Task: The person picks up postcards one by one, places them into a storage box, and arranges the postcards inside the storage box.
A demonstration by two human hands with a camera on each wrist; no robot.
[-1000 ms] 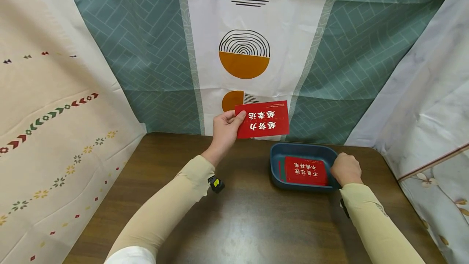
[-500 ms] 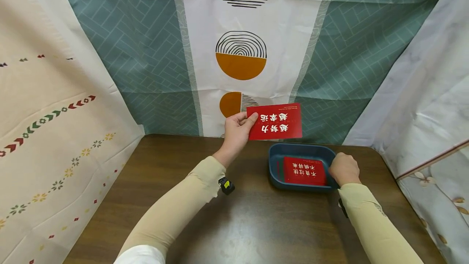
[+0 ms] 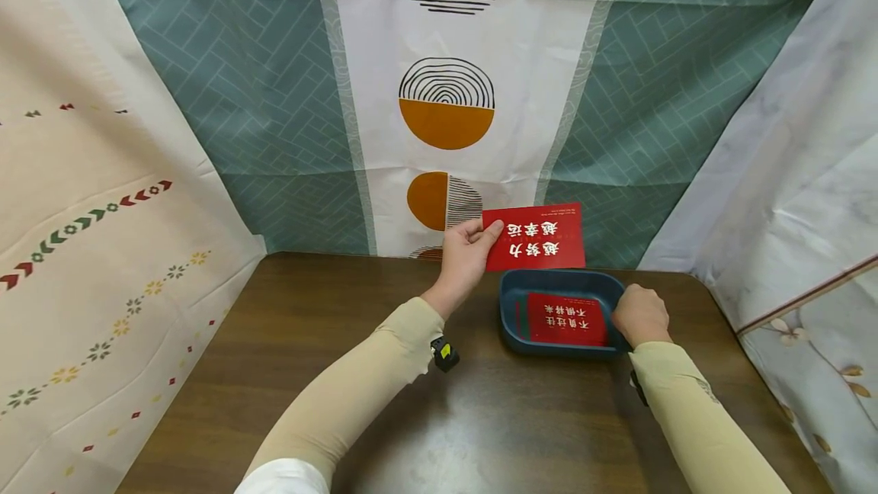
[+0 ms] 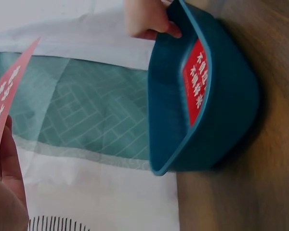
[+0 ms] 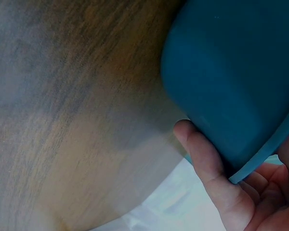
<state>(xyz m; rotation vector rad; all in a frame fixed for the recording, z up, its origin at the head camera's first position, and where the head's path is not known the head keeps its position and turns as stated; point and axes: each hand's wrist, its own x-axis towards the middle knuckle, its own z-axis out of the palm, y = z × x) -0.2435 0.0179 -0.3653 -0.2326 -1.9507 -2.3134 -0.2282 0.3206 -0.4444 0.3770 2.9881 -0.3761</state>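
Note:
Between thumb and fingers, my left hand pinches a red card by its left edge. White characters are printed on the card, and it is held up behind the far rim of a dark blue plastic tub. Inside the tub lies another red card with white characters; a dark green strip shows at its left side. My right hand grips the tub's right wall. In the right wrist view, fingers lie along the outside of that wall, with the rim between them and the rest of the hand.
The tub stands on a dark brown wooden table, towards its back right. A patterned curtain hangs right behind the table's far edge. Pale printed cloth is at the left and white cloth at the right.
My left hand has moved to the right and slightly down with the red card, which is now above the tub's far rim. My right hand keeps its grip on the tub.

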